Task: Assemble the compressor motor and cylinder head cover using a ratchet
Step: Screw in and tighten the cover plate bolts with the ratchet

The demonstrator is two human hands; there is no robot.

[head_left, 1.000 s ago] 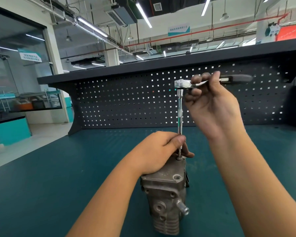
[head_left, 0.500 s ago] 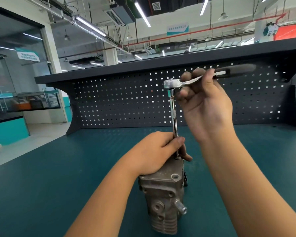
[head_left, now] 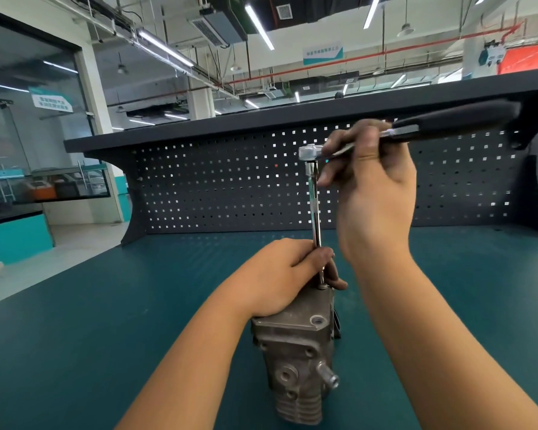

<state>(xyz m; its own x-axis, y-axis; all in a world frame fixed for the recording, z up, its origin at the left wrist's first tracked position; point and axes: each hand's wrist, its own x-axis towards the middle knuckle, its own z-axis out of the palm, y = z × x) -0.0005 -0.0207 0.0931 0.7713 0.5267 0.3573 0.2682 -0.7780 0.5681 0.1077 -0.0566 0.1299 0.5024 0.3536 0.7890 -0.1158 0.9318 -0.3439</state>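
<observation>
A grey cast-metal compressor body with its cylinder head cover (head_left: 295, 361) stands upright on the teal bench. My left hand (head_left: 280, 274) rests on its top and pinches the lower end of a long extension bar (head_left: 314, 209). The bar's tip sits on a bolt (head_left: 323, 286) in the cover's top corner. My right hand (head_left: 370, 193) grips the ratchet (head_left: 416, 128) near its chrome head, above the compressor. The black handle points to the right.
The teal bench top (head_left: 106, 336) spreads around the compressor. A dark pegboard back panel (head_left: 230, 187) with a shelf on top closes the far side. A workshop floor and glass partition lie to the left.
My right hand has swung the ratchet handle: its black grip now points further right and towards me. The view has shifted a little. My left hand keeps its hold on the bar.
</observation>
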